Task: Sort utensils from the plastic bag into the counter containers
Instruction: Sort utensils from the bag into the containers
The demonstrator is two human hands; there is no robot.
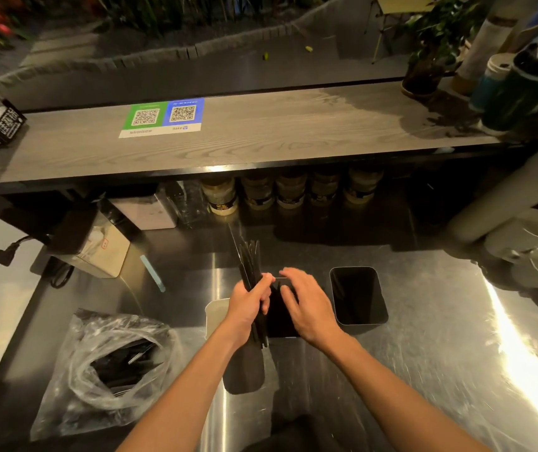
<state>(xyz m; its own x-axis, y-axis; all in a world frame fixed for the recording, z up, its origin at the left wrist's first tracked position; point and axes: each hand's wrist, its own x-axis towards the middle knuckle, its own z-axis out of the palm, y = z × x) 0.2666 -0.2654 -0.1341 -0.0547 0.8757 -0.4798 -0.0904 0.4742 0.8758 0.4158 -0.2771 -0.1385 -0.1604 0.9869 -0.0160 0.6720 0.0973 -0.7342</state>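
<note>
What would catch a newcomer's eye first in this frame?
At centre, the left hand grips a bundle of black utensils, the right hand open beside it. A clear plastic bag with more utensils lies lower left; a green-and-blue QR sign sits on the wooden shelf above.

Black utensils (250,265), clear plastic bag (98,363), black container (358,296), green-and-blue QR sign (163,117).
</note>
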